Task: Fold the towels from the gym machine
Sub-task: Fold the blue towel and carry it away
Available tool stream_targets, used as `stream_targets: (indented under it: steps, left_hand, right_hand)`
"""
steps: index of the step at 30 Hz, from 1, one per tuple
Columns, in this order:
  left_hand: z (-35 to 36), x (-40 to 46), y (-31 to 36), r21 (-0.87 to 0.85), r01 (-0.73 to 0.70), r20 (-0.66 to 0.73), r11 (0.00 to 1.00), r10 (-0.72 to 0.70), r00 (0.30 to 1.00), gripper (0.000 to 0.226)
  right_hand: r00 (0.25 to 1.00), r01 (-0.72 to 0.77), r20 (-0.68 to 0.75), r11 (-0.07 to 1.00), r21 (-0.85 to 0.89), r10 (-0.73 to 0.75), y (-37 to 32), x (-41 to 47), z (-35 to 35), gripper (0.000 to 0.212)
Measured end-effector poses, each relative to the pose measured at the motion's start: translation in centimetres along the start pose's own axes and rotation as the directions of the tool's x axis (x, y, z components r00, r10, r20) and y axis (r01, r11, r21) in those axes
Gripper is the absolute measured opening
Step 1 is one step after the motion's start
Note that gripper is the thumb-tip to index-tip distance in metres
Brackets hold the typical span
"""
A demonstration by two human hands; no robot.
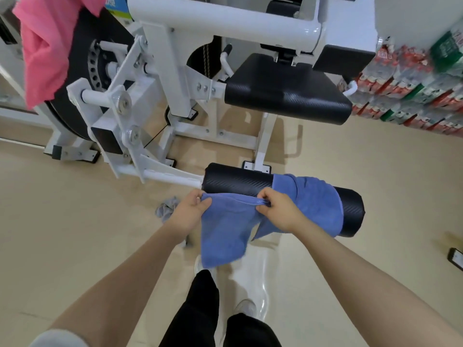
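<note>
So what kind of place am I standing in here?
Most likely a gym or fitness room: a white weight machine with a black padded seat and roller pad, towels draped over it, and shrink-wrapped bottle packs stacked along the wall.

Glossy beige floor [350, 196] reflects overhead light; shrink-wrapped bottle packs [411, 96] are stacked along the right side.

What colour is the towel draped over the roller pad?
Blue towel, seen in the head view.
</note>
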State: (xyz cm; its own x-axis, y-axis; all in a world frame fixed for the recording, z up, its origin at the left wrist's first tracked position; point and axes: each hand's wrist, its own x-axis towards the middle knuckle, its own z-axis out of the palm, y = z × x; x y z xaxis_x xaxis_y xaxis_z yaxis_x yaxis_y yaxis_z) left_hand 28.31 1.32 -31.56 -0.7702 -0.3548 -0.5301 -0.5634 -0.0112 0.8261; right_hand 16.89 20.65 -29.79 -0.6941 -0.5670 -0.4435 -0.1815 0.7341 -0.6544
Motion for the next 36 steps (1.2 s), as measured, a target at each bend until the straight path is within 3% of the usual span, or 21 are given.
stream_targets:
  steps: [4,11,14,19,23,27,32,36]
  left_hand:
    - [-1.4,0.6,3.2,-0.168,-0.066,-0.022,0.984,0.063,0.998,0.008]
    - [-3.6,1.5,15.7,-0.257,-0.392,-0.09,0.883,0.382,0.92,0.014]
    - [-3.7,1.0,19.1,-0.266,-0.457,-0.071,0.849,0.456,0.887,0.015]
    - [-3.8,1.7,17.2,-0.189,-0.381,-0.038,0.905,0.381,0.924,0.01]
    - [-3.0,1.8,12.6,-0.131,-0.274,-0.008,0.953,0.275,0.961,0.011]
    - [-1.9,1.5,8.4,-0.093,-0.171,0.045,0.981,0.176,0.983,0.012]
    - [-1.1,1.5,4.1,-0.134,-0.078,0.065,0.988,0.088,0.994,0.011]
    - [-0.9,2.7,3.4,-0.147,-0.064,0.02,0.987,0.068,0.998,0.013]
  right_hand:
    - [0.989,0.022,-0.144,0.938,0.347,0.03,-2.3,1.1,-1.5,0.005]
    - [0.855,0.335,-0.515,0.821,0.463,-0.058,-10.7,2.8,-9.6,0.015]
    - [0.814,0.443,-0.57,0.757,0.48,-0.115,-13.1,2.2,-12.5,0.018]
    - [0.868,0.336,-0.487,0.838,0.43,-0.098,-11.6,1.8,-11.5,0.01]
    - [0.958,0.134,-0.287,0.884,0.448,0.0,-7.6,1.3,-8.5,0.007]
    - [0.989,-0.02,-0.124,0.896,0.443,0.084,-4.6,0.2,-5.3,0.012]
    - [0.992,-0.089,-0.045,0.912,0.4,0.117,-2.3,0.1,-2.7,0.009]
    - [0.992,-0.07,-0.079,0.956,0.286,0.096,-1.5,1.7,-1.8,0.014]
